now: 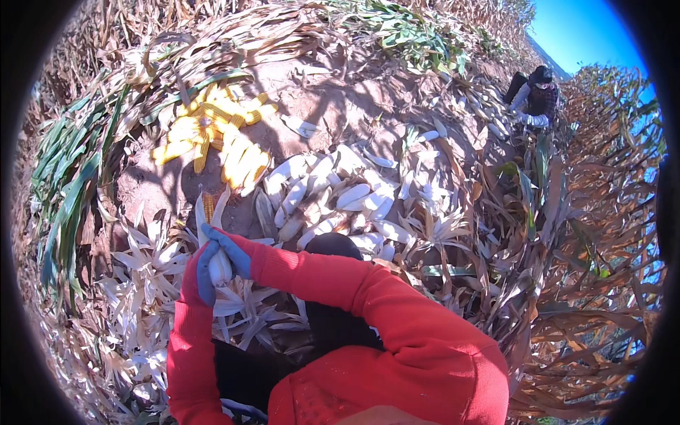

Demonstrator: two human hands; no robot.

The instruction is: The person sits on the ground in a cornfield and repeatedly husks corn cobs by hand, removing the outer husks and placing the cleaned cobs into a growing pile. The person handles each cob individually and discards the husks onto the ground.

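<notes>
Both of my hands wear blue-grey gloves and are closed around one ear of corn (208, 206). Its pale husk is parted at the tip, where yellow-orange kernels show, while the lower end is still wrapped. My left hand (205, 275) grips the ear low on its left side. My right hand (231, 249) reaches across from the right, with its fingers at the split husk. Just beyond lies a pile of bare yellow corn cobs (214, 127). To the right of it spreads a heap of unhusked ears (333, 191) in whitish husks.
Stripped husks (142, 312) cover the ground to my left. Green leaves (67, 191) lie at the far left, and dry stalks (269, 35) cross the back. Standing dry corn (602, 234) lines the right side. Another person (536, 98) crouches at the far right.
</notes>
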